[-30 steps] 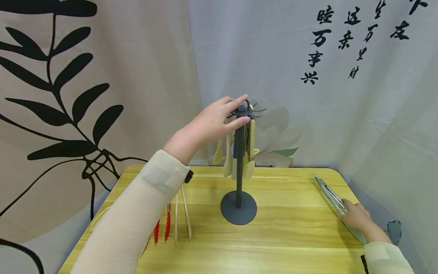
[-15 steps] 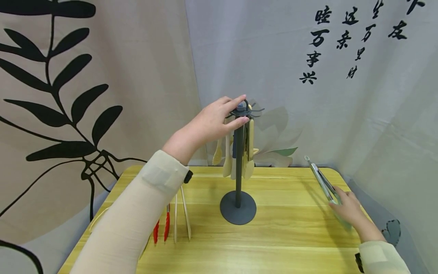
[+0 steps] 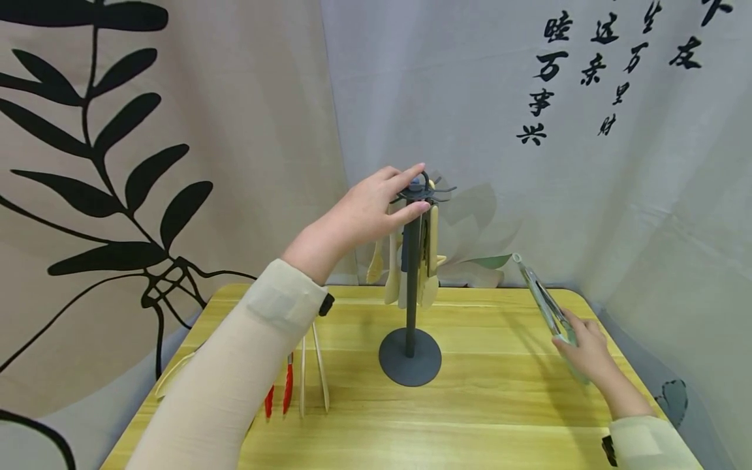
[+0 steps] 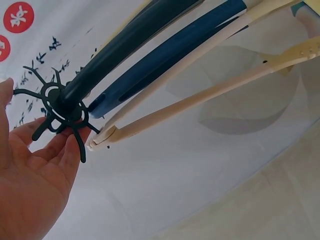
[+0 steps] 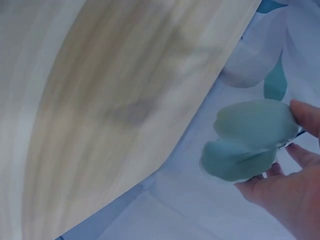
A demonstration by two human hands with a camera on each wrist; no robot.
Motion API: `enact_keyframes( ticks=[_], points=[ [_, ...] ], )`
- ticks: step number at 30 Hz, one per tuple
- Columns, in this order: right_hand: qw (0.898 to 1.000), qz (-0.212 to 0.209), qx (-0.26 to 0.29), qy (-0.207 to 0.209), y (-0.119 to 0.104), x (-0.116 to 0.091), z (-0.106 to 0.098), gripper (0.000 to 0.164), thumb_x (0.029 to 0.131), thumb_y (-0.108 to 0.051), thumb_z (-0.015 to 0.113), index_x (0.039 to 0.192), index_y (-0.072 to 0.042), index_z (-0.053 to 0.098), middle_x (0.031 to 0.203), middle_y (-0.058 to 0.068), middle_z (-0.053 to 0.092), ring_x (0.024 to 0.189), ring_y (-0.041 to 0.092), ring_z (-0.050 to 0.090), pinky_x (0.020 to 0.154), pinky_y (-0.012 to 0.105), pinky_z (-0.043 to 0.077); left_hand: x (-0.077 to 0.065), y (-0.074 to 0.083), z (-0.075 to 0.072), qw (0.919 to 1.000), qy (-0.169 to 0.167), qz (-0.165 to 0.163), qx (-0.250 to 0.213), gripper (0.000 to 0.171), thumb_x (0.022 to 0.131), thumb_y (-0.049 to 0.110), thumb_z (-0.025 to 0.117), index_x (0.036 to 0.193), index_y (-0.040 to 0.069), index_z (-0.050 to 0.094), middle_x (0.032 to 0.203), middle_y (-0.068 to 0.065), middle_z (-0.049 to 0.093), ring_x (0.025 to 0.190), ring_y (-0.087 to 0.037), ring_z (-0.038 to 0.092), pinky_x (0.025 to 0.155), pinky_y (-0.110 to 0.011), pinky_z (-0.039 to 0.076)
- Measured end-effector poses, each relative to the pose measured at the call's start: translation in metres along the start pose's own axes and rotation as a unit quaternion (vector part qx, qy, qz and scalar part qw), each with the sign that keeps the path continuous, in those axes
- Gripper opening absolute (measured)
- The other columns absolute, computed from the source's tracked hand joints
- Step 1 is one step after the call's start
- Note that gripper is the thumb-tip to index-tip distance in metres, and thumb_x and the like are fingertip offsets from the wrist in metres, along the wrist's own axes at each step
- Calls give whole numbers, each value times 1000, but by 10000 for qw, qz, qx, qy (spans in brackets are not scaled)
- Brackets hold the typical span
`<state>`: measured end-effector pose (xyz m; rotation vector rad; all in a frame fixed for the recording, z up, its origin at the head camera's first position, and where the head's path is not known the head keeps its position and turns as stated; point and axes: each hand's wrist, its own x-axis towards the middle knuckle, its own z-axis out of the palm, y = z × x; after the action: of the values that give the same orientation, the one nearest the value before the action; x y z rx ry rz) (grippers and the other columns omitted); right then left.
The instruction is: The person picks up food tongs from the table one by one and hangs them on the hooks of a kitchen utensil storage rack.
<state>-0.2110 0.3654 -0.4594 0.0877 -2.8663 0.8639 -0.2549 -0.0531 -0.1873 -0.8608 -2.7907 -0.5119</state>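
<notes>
A dark grey utensil rack [image 3: 414, 281] stands upright on a round base. My left hand [image 3: 367, 209] holds its hooked top, with thumb and fingers around it. In the left wrist view, the fingers lie behind the hook ring [image 4: 65, 107]. Several utensils hang from it, among them a cream spoon [image 4: 195, 97] and a blue handle [image 4: 170, 55]. At the right, my right hand [image 3: 589, 351] grips metal tongs [image 3: 542, 297] with pale green heads. The ring end points up and away; in the right wrist view, the tong heads [image 5: 255, 122] face the camera. Part of the tongs is hidden by the fingers.
On the wooden table [image 3: 470, 405], left of the rack, lie red-handled utensils [image 3: 288, 388] and pale sticks [image 3: 321, 369]. A pale yellow item [image 3: 173, 375] is partly hidden by the left sleeve. A printed curtain [image 3: 264, 130] hangs behind the table.
My right hand has lifted the tongs from the table's right side and brought them a little leftward and farther up. The left hand stays at the rack's top.
</notes>
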Motion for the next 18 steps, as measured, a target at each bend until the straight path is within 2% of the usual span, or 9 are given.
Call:
enact_keyframes(
  ticks=[4,9,18],
  points=[
    [9992,-242,103,304,-15,0,2,68,92,-12,60,148,1,22,121,39,33,107,55,34,76,63,35,0,1,1,10000,-8,-37,-12,68,92,59,43,151,39,14,143,0,39,124,-18,46,104,-39,40],
    [9977,-420,282,452,-32,1,4,69,91,-8,61,148,0,23,124,38,33,110,54,33,80,65,35,0,1,1,10000,19,-29,-16,68,93,58,44,151,38,15,142,0,40,124,-18,46,103,-39,41],
    [9938,-681,406,777,-46,5,9,65,89,-6,63,144,2,31,120,34,36,106,47,37,78,58,36,-1,0,1,10000,17,-11,-15,68,92,59,43,151,38,15,142,-1,40,123,-18,47,103,-39,41]
  ],
)
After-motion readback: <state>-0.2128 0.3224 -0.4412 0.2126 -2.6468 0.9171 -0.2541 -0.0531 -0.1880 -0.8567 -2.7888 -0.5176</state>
